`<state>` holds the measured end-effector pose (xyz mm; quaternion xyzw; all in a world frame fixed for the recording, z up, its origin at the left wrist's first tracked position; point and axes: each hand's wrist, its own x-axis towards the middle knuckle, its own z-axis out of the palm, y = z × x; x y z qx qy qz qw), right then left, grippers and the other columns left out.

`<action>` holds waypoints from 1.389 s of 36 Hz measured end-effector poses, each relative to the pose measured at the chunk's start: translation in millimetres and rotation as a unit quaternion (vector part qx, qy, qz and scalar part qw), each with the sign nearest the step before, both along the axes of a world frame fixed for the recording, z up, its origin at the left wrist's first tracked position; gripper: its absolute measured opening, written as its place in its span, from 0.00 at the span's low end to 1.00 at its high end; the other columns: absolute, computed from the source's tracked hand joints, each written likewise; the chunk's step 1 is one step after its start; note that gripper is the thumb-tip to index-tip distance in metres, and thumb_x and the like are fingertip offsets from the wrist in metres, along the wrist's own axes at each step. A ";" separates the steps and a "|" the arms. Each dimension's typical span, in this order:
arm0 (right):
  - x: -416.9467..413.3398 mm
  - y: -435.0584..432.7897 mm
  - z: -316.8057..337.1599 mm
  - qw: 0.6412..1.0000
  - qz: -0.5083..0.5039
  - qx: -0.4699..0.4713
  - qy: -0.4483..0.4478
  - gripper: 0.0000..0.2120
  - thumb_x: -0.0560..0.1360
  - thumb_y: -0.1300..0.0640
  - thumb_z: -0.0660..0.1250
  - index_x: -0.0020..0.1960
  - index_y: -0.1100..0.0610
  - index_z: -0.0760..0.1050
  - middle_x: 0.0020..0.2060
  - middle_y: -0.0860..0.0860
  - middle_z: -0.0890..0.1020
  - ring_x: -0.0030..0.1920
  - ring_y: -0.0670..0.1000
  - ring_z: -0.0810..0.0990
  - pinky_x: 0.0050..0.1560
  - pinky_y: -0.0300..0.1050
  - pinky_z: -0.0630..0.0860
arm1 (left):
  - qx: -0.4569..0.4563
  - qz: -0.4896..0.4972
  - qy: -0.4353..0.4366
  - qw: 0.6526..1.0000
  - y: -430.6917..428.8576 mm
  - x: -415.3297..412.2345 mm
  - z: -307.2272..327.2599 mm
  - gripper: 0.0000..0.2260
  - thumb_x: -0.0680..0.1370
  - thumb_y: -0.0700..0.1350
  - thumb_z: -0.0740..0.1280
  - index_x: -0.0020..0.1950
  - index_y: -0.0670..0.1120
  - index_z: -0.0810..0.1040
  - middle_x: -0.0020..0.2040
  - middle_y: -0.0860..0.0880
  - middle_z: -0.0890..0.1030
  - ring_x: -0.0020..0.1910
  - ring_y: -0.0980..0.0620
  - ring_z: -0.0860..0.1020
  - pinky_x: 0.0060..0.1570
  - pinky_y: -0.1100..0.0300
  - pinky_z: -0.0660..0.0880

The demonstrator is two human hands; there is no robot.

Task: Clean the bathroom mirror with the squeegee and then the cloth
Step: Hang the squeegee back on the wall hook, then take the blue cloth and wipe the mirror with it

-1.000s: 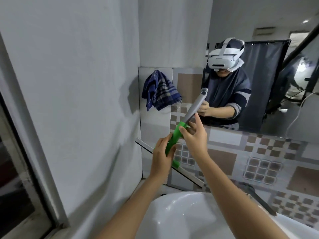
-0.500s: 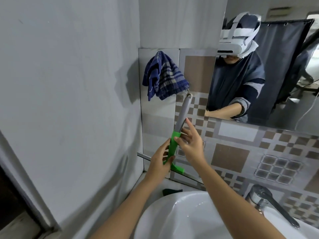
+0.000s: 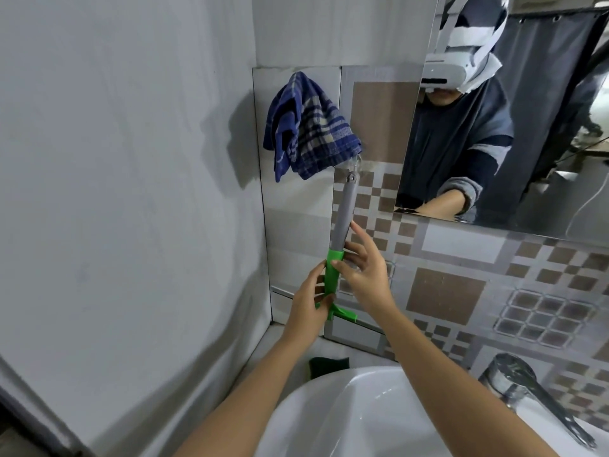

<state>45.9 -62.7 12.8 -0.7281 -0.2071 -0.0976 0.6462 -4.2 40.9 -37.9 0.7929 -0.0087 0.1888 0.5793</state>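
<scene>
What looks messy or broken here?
Nothing looks broken or spilled. The checked cloth hangs bunched and lopsided on the tiled wall, and a dark green pad sits behind the sink.

Green-grey squeegee [image 3: 346, 212] upright, blue plaid cloth [image 3: 306, 133] hanging

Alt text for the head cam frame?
A squeegee is held upright near the tiled wall: the left hand grips its green neck, the right hand touches it with fingers spread. Its grey handle tip sits under a hanging blue plaid cloth, left of the mirror, above a sink.
</scene>
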 end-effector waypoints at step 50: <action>35.2 12.6 210.3 0.946 -0.033 -0.115 -0.302 0.20 0.77 0.61 0.63 0.68 0.52 0.69 0.58 0.50 0.74 0.59 0.48 0.73 0.62 0.47 0.73 | 0.077 0.190 -0.335 0.920 54.7 29.3 216.8 0.22 0.77 0.51 0.64 0.68 0.45 0.65 0.63 0.53 0.69 0.63 0.58 0.68 0.62 0.70 0.65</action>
